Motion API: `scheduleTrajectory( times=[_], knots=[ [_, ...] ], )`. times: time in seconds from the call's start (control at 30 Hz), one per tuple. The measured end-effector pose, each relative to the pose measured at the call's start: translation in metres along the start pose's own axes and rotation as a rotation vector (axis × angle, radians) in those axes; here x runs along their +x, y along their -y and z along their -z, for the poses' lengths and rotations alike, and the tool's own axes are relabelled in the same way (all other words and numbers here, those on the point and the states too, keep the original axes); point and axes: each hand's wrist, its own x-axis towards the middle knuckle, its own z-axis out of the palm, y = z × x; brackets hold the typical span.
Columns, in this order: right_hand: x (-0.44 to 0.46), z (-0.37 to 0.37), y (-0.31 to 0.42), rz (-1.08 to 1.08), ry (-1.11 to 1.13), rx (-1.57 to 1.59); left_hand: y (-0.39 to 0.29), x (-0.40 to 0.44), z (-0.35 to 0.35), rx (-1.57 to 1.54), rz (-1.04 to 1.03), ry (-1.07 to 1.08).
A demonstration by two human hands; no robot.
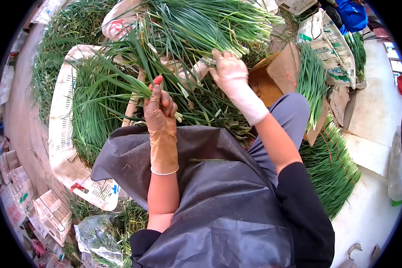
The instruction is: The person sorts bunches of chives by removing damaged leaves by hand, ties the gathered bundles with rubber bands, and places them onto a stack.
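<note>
My left hand point(160, 109), in a tan, dirt-stained glove with a red tip on one finger, is closed round a small bunch of garlic chives point(136, 85). The leaves point up and left, and the pale stem ends show below the fist. My right hand point(230, 71), in a pale glove, is at the lower edge of a large pile of garlic chives point(210, 27), by the white stem ends. Its thumb stands apart from the fingers, whose tips meet the stems. Loose leaves lie tangled between the two hands.
A white plastic crate point(60, 129) at the left holds more chives. At the right are an open cardboard box point(277, 71), tied chive bundles point(328, 165) and another crate point(328, 49). A dark apron point(228, 196) covers my lap. A clear plastic bag point(98, 236) lies lower left.
</note>
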Motion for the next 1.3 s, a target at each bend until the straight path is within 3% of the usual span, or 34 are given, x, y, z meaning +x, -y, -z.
scheduleTrajectory(
  times=[0.03,0.1,0.17,0.23,0.3,0.33,0.37,0.4,0.43,0.5,0.57,0.63,0.7,0.73,0.83,0.87,0.97,1.03,1.1,1.13,1.17,1.23,1.3],
  knots=[
    [0.015,-0.029,-0.003,-0.01,0.044,-0.145,0.001,0.002,0.0,0.002,-0.004,0.007],
    [0.029,-0.034,0.01,-0.186,0.298,0.208,0.0,0.003,0.0,0.069,0.047,-0.064],
    [0.004,-0.014,0.033,0.141,0.412,0.101,-0.003,0.002,0.002,0.027,0.02,-0.091],
    [-0.032,0.0,0.053,0.305,0.882,0.095,-0.001,0.004,0.005,-0.007,-0.007,-0.078],
    [-0.044,0.023,0.038,0.356,0.916,0.342,0.003,0.004,0.004,-0.018,0.013,-0.065],
    [-0.04,0.019,0.026,0.184,0.465,0.451,0.005,0.003,0.004,-0.03,0.027,-0.066],
    [-0.018,0.022,0.018,-0.004,0.198,0.304,0.007,0.003,0.004,-0.032,0.022,-0.072],
    [-0.001,0.011,0.004,-0.088,0.077,-0.201,0.009,0.002,0.004,-0.043,0.013,-0.033],
    [0.015,-0.004,-0.016,-0.169,-0.047,-0.242,0.009,0.002,0.003,-0.05,0.004,0.013],
    [0.032,-0.017,-0.041,-0.301,0.204,-0.107,0.007,0.001,0.0,-0.058,0.007,0.033],
    [0.032,0.022,-0.034,-0.236,0.146,0.069,0.004,0.001,-0.006,-0.012,-0.029,0.026],
    [0.027,0.053,-0.023,-0.313,0.111,0.327,0.007,-0.001,-0.004,-0.031,-0.014,0.055],
    [0.032,0.036,-0.034,-0.342,0.471,-0.029,0.014,0.003,-0.006,-0.051,0.048,-0.024],
    [0.018,0.032,-0.039,-0.291,0.445,0.067,0.017,0.004,-0.004,-0.043,0.083,-0.015],
    [-0.001,0.045,-0.031,-0.278,0.03,0.43,0.024,0.003,-0.001,-0.006,0.158,-0.053],
    [-0.004,0.047,-0.025,-0.328,-0.004,0.209,0.026,0.001,-0.004,-0.002,0.146,0.007],
    [-0.028,0.051,-0.002,-0.125,-0.049,0.288,0.036,0.001,-0.014,0.179,0.224,-0.021],
    [-0.06,0.043,0.021,-0.074,0.007,0.652,0.039,-0.006,-0.028,0.161,0.24,-0.08],
    [-0.085,0.038,0.039,-0.123,0.125,0.859,0.052,0.001,-0.008,0.186,0.317,-0.007],
    [-0.091,0.042,0.04,-0.144,0.253,0.989,0.059,0.001,-0.001,0.195,0.294,-0.058],
    [-0.094,0.045,0.042,-0.161,0.303,0.872,0.06,0.0,0.0,0.194,0.296,-0.061],
    [-0.104,0.051,0.034,-0.231,0.401,0.944,0.055,0.006,0.005,0.178,0.157,-0.14],
    [-0.111,0.045,0.011,-0.117,0.594,0.53,0.03,0.011,0.003,0.147,0.046,-0.155]
  ],
)
